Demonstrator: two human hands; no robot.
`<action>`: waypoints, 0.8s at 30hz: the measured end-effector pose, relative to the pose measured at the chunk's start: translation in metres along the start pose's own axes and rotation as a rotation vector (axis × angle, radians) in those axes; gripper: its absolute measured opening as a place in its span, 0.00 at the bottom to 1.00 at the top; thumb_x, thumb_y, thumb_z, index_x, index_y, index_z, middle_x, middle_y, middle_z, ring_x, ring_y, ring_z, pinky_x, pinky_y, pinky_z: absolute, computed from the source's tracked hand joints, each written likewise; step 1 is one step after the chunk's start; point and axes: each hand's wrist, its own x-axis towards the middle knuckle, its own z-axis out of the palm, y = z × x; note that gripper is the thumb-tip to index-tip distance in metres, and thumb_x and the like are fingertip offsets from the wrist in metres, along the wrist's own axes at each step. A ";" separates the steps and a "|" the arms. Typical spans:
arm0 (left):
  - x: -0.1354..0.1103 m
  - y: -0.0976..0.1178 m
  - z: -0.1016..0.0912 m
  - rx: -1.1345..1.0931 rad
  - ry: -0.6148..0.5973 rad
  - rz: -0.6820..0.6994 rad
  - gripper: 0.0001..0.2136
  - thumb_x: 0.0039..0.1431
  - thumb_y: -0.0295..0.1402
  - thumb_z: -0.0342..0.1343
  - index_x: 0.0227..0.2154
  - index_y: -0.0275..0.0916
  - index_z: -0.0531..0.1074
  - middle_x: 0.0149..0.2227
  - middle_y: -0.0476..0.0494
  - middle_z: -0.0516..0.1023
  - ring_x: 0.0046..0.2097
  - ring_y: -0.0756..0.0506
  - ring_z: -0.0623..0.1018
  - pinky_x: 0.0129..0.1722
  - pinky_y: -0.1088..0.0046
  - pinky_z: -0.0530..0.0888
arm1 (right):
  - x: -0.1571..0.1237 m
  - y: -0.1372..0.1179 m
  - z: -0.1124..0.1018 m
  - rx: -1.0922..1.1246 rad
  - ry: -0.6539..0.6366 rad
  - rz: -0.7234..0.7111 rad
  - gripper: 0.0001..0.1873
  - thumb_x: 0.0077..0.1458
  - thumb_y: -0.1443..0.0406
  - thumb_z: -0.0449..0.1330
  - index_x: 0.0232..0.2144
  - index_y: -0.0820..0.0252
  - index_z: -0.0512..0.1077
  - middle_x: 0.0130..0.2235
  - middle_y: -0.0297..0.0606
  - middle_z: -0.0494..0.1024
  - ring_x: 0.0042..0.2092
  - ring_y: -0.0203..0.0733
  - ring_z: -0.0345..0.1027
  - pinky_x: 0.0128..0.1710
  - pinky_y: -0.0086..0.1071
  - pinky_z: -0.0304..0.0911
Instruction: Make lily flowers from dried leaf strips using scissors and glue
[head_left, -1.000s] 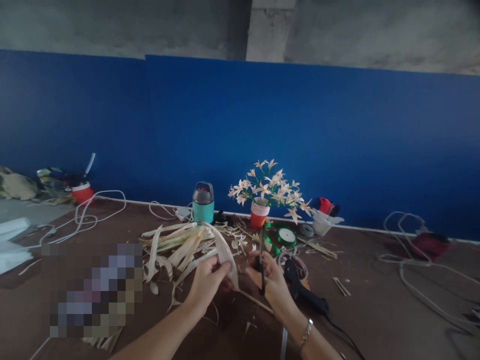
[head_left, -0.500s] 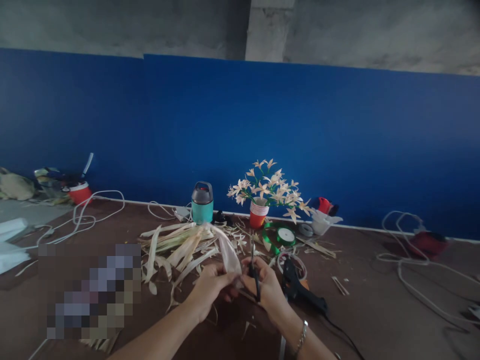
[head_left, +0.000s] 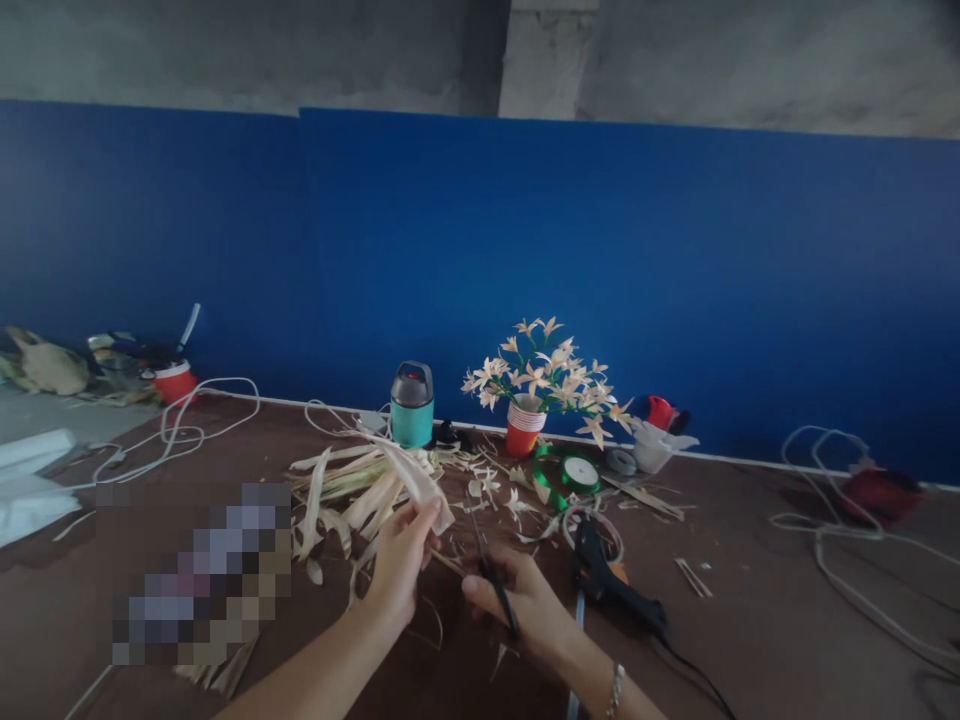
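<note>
My left hand (head_left: pixel 401 565) is closed, thumb and fingers pinching the end of a pale dried husk leaf (head_left: pixel 418 478). The leaf rises from the grip and leans away to the left. In my right hand (head_left: pixel 534 605) is a pair of scissors (head_left: pixel 496 592) with black handles, its narrow blades pointing up and away from me. A thin tan strip (head_left: pixel 448 563) runs between the two hands; which one grips it I cannot tell. Just beyond the left hand lies a pile of dried husks (head_left: pixel 352 470), with several cut flower shapes (head_left: pixel 517 506) to its right.
Husk flowers (head_left: pixel 566 375) stand in stacked red paper cups (head_left: pixel 525 432) by the blue wall. A teal container (head_left: pixel 412 420) stands left of them, green ribbon spool (head_left: pixel 580 474) to the right. A black glue gun (head_left: pixel 611 585) lies beside my right hand. White cables (head_left: pixel 176 435) cross the left side.
My hands have moved apart, the left slightly up and left with the husk leaf, the right a little lower with the scissors. The scene has shifted slightly right in view.
</note>
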 end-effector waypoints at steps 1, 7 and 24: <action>-0.001 0.000 0.000 0.011 0.002 0.036 0.16 0.46 0.44 0.60 0.18 0.36 0.66 0.15 0.55 0.65 0.17 0.56 0.61 0.16 0.82 0.56 | -0.001 0.000 0.001 -0.037 -0.012 -0.015 0.17 0.43 0.56 0.66 0.32 0.63 0.74 0.23 0.32 0.71 0.25 0.34 0.61 0.22 0.25 0.56; -0.008 -0.004 0.005 0.036 -0.030 0.090 0.14 0.48 0.42 0.58 0.21 0.35 0.69 0.19 0.51 0.69 0.21 0.50 0.69 0.21 0.77 0.66 | -0.006 -0.001 0.009 -0.136 -0.012 -0.044 0.16 0.45 0.58 0.65 0.34 0.63 0.74 0.25 0.33 0.70 0.25 0.34 0.60 0.22 0.25 0.57; -0.011 -0.006 0.007 0.073 -0.034 0.119 0.13 0.47 0.40 0.57 0.16 0.36 0.67 0.17 0.52 0.68 0.22 0.50 0.67 0.23 0.77 0.63 | -0.001 0.009 0.010 -0.095 -0.026 -0.013 0.21 0.44 0.53 0.65 0.33 0.66 0.72 0.22 0.30 0.66 0.23 0.31 0.57 0.20 0.23 0.52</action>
